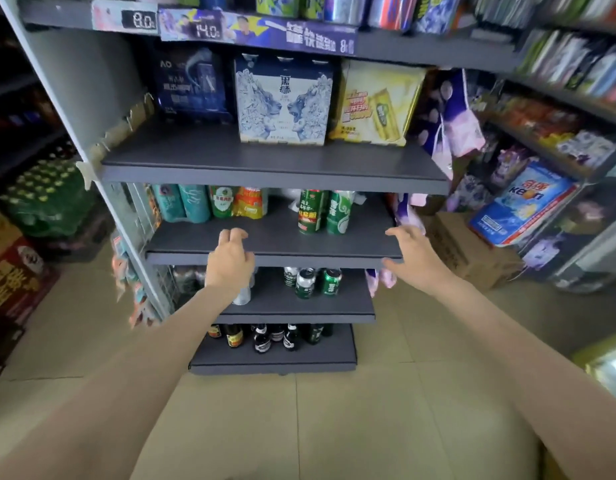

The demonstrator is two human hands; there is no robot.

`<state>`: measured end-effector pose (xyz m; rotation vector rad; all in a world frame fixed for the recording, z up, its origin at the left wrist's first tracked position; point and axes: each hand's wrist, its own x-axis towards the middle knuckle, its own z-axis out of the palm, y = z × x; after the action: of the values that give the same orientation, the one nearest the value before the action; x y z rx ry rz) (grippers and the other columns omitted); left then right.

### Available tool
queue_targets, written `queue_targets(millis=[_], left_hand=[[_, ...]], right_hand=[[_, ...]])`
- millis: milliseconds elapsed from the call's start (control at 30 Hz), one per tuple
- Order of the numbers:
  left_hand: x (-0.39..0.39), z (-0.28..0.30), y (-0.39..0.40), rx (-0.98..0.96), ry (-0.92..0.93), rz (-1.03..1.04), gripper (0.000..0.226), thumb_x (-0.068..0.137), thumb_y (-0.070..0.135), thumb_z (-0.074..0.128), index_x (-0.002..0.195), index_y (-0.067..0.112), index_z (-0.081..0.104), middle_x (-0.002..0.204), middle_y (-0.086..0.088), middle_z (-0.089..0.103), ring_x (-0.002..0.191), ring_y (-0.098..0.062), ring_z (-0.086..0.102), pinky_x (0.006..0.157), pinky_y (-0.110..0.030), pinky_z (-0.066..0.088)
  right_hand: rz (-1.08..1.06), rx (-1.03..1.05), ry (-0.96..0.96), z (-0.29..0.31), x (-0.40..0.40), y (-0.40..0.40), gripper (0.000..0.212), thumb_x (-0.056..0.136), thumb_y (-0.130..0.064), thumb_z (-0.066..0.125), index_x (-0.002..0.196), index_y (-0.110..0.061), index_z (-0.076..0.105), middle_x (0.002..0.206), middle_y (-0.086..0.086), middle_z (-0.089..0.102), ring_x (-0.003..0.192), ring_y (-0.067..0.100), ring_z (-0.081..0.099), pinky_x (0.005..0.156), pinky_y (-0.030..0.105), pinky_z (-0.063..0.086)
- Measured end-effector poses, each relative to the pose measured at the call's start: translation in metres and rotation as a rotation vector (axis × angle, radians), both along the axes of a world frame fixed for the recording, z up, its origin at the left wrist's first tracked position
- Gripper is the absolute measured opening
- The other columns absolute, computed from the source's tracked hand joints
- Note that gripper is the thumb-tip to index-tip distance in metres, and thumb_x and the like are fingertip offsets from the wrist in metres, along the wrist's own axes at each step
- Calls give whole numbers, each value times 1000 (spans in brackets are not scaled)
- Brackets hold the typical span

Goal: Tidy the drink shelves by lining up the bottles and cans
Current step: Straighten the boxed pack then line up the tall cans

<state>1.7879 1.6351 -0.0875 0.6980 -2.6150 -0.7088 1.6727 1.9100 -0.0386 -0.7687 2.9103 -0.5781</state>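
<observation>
Both hands reach to the front edge of the second shelf [272, 237], and they hold nothing. The left hand [230, 261] has loose curled fingers, the right hand [412, 251] is spread open. Two green cans [325, 211] stand upright between them, further back on this shelf

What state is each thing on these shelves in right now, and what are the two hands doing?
Left hand: fingers loosely curled, holding nothing, at the shelf edge.
Right hand: open, holding nothing, near the same edge.
Two green cans: upright, side by side, set back.
Teal cans: upright, at the back left.
Lion-print pack: upright, on the shelf above.
Yellow pack: leaning slightly.
Dark bottles: upright, bottom shelf.
</observation>
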Motion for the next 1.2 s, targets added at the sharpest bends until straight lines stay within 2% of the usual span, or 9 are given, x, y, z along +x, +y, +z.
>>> queue_targets(millis=[67, 267, 433, 567, 700, 800, 933, 1067, 1200], left_hand=[[-6, 2, 43, -16, 26, -65, 36, 89, 2, 47, 125, 1, 45, 126, -17, 43, 92, -38, 56, 78, -44, 46], [-34, 72, 125, -44, 262, -157, 36, 87, 0, 49, 123, -1, 47, 122, -17, 46, 104, -30, 53, 82, -35, 42], [-79, 163, 138, -116, 452, -92, 34, 89, 1, 46, 124, 1, 44, 125, -15, 43, 104, -28, 52, 75, -33, 42], [-122, 213, 139, -84, 604, -84, 32, 91, 3, 47, 123, 4, 43, 123, -12, 42, 101, -21, 50, 77, -33, 44], [-152, 225, 121, -122, 659, 4, 35, 84, -2, 48, 119, 1, 46, 120, -15, 47, 104, -28, 48, 82, -31, 37], [-158, 221, 113, -114, 619, 78, 34, 85, 0, 48, 119, 1, 46, 120, -15, 48, 103, -30, 48, 81, -30, 35], [-166, 228, 110, -176, 655, 110, 32, 87, 2, 49, 119, 2, 47, 117, -13, 49, 102, -28, 50, 84, -35, 41], [-189, 246, 126, -208, 716, 120, 35, 88, 5, 51, 122, 4, 46, 118, -11, 48, 106, -23, 46, 85, -24, 34], [-227, 262, 156, -192, 744, 101, 36, 89, 9, 52, 124, 8, 46, 119, -8, 45, 99, -21, 50, 79, -25, 38]], right_hand=[[14, -16, -5, 12, 1, 32, 53, 89, -16, 58, 138, -10, 37, 141, 12, 30, 126, 30, 35, 94, 32, 36], [15, -139, 222, 87, -35, 104, 57, 87, -15, 61, 137, -7, 36, 134, 20, 35, 123, 38, 39, 106, 39, 30], [84, -393, 354, 174, -75, 85, 55, 89, -15, 59, 137, -5, 34, 136, 18, 37, 126, 28, 37, 94, 27, 30], [136, -518, 381, 203, -115, 62, 55, 88, -17, 60, 137, -9, 34, 135, 16, 36, 123, 28, 37, 83, 22, 29], [149, -577, 326, 204, -150, 60, 57, 89, -18, 61, 138, -9, 31, 134, 12, 36, 112, 20, 42, 82, 17, 29], [123, -646, 291, 203, -174, 58, 57, 88, -20, 63, 136, -9, 34, 136, 12, 40, 124, 25, 42, 95, 28, 34], [101, -737, 368, 216, -204, 42, 57, 85, -28, 66, 131, -9, 40, 126, 10, 49, 117, 25, 47, 101, 39, 38], [234, -760, 232, 235, -231, 24, 65, 84, -28, 68, 136, -11, 33, 136, 8, 43, 121, 22, 46, 92, 26, 36], [327, -736, 71, 241, -265, 18, 74, 81, -31, 71, 140, -13, 29, 143, 8, 39, 126, 25, 43, 104, 38, 38]])
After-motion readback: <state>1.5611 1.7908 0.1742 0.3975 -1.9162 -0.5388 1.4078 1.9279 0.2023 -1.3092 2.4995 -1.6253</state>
